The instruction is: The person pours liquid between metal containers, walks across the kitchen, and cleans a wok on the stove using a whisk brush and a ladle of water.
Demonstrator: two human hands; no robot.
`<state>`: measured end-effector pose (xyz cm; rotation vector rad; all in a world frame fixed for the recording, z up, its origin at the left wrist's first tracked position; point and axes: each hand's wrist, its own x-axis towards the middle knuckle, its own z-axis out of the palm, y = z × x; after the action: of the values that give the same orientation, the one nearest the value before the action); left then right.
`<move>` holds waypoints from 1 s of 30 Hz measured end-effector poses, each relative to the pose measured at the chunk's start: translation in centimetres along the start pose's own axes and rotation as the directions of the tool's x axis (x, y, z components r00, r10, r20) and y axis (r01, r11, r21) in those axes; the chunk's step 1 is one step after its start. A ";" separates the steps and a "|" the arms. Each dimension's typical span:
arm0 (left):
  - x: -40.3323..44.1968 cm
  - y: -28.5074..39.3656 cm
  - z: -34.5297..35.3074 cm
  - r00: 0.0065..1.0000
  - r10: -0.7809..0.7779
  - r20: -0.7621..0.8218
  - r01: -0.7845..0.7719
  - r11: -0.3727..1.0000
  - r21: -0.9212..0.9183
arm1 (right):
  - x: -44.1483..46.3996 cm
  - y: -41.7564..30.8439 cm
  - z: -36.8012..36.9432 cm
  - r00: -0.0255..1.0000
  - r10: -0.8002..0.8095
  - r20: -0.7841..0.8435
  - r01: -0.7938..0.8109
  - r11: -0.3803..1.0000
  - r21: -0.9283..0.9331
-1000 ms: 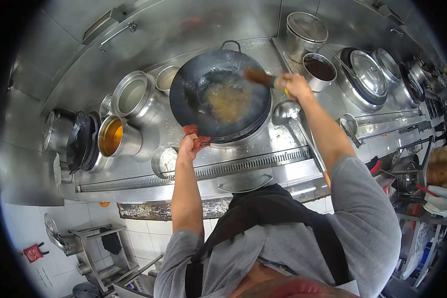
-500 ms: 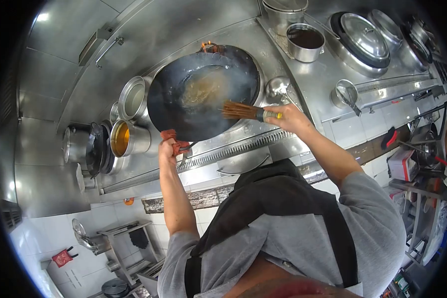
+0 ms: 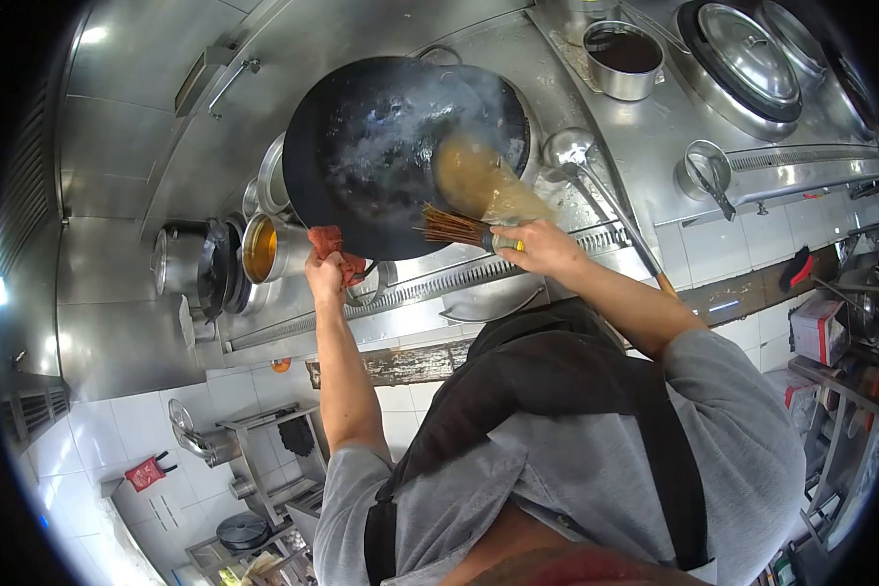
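While a lidded steel pot (image 3: pixel 178 262) stands toward the left end of the steel surface (image 3: pixel 645 142), dark pans (image 3: pixel 215 269) lean stacked just beside it, followed by a steel pot of orange liquid (image 3: pixel 289 256) and, behind that, another steel pot (image 3: pixel 273 178) partly hidden by the wok. The left hand (image 3: pixel 324 277) is closed around a red cloth (image 3: pixel 326 241) at the near-left rim of the large black wok (image 3: pixel 313 146), where a loop handle shows below the fingers. The wok is tilted in the middle of the view, its far handle pointing toward the back wall and steam blurring its inside. Cloudy brown liquid (image 3: pixel 467 174) gathers at its right side and spills over the rim, just above the right hand (image 3: pixel 539 246). That hand is clenched around the bound end of a bamboo brush (image 3: pixel 451 226), whose bristles point left, over the wok's near edge. Right of the wok, a ladle (image 3: pixel 566 148) lies with its long handle slanting toward the front. Farther right are a pot of dark liquid (image 3: pixel 623 83), a small steel pot (image 3: pixel 698 181) with a utensil in it, and a large domed lid (image 3: pixel 747 61).
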<state>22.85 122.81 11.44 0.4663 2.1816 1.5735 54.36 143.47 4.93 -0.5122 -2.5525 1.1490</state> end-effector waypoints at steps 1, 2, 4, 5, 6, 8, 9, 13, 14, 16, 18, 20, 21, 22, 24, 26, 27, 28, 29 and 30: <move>0.1 -0.1 0.1 0.999 0.028 -0.037 -0.026 0.998 0.049 | 0.2 -0.1 0.0 1.000 0.013 0.007 -0.013 1.000 0.027; 0.1 -0.3 0.2 0.996 0.056 -0.070 -0.049 0.994 0.097 | 0.5 -0.1 0.0 1.000 0.027 0.015 -0.028 0.998 0.053; -0.6 0.3 1.2 0.974 0.184 -0.129 -0.155 0.967 0.203 | 1.1 0.5 0.3 1.000 0.024 0.012 -0.025 0.995 0.092; -1.0 0.6 1.7 0.933 0.316 -0.171 -0.252 0.915 0.314 | 1.3 0.7 0.4 1.000 0.022 0.006 -0.022 0.991 0.130; -2.1 1.9 2.6 0.934 0.312 -0.173 -0.249 0.917 0.311 | 1.5 0.6 0.1 1.000 0.022 0.010 -0.023 0.992 0.127; -5.0 4.3 4.5 0.872 0.460 -0.170 -0.293 0.766 0.572 | 1.8 -0.2 -1.0 0.985 0.152 0.076 -0.164 0.970 0.180; -5.8 3.9 5.1 0.873 0.457 -0.170 -0.291 0.769 0.569 | 1.9 -0.7 -1.6 0.985 0.155 0.078 -0.166 0.970 0.177; -7.9 2.8 6.9 0.754 0.599 -0.270 -0.406 0.748 0.525 | 2.0 -0.5 -2.1 0.974 0.188 0.126 -0.209 0.960 0.183; -7.7 2.1 6.9 0.729 0.613 -0.305 -0.428 0.755 0.497 | 1.9 0.3 -1.8 0.980 0.167 0.112 -0.185 0.967 0.173; -7.3 1.5 6.8 0.750 0.548 -0.371 -0.414 0.826 0.383 | 1.4 2.0 -1.9 0.978 0.187 0.095 -0.200 0.967 0.159; -6.2 0.9 6.3 0.775 0.496 -0.391 -0.369 0.858 0.357 | 0.8 6.4 -0.6 0.987 0.163 -0.007 -0.163 0.986 0.017; -5.8 1.0 6.5 0.818 0.386 -0.426 -0.294 0.918 0.267 | -2.1 7.3 -4.3 0.944 0.303 -0.131 -0.300 0.953 0.046; -4.8 0.0 6.0 0.847 0.299 -0.440 -0.243 0.953 0.180 | -3.6 7.6 -5.9 0.883 0.407 -0.235 -0.397 0.913 0.090; -3.8 -1.1 5.7 0.880 0.204 -0.429 -0.225 0.974 0.000 | -5.3 8.2 -6.9 0.863 0.421 -0.279 -0.436 0.900 0.011; -3.4 -1.3 6.1 0.952 0.012 -0.306 -0.079 0.975 -0.208 | -8.6 9.0 -7.5 0.858 0.442 -0.260 -0.450 0.893 0.032; -3.5 -1.5 7.5 0.970 -0.062 -0.236 0.012 0.978 -0.208 | -10.3 9.2 -6.8 0.877 0.433 -0.208 -0.437 0.899 0.028; -3.1 -2.8 8.3 0.974 -0.124 -0.190 0.081 0.972 -0.219 | -10.9 10.0 -5.3 0.878 0.431 -0.208 -0.437 0.899 0.020; -2.5 -4.1 9.3 0.972 -0.182 -0.147 0.146 0.962 -0.230 | -11.2 11.3 -3.6 0.886 0.418 -0.201 -0.448 0.882 -0.142; -2.0 -5.5 10.3 0.972 -0.215 -0.096 0.174 0.930 -0.322 | -11.5 12.2 -2.3 0.894 0.404 -0.191 -0.445 0.844 -0.298; -2.0 -5.6 11.9 0.955 -0.274 -0.113 0.201 0.880 -0.430 | -11.9 12.5 -1.7 0.881 0.455 -0.131 -0.470 0.810 -0.352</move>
<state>30.44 129.83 3.00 -0.0724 1.8490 1.9201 68.15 147.16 -4.90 -1.3002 -2.6974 0.7513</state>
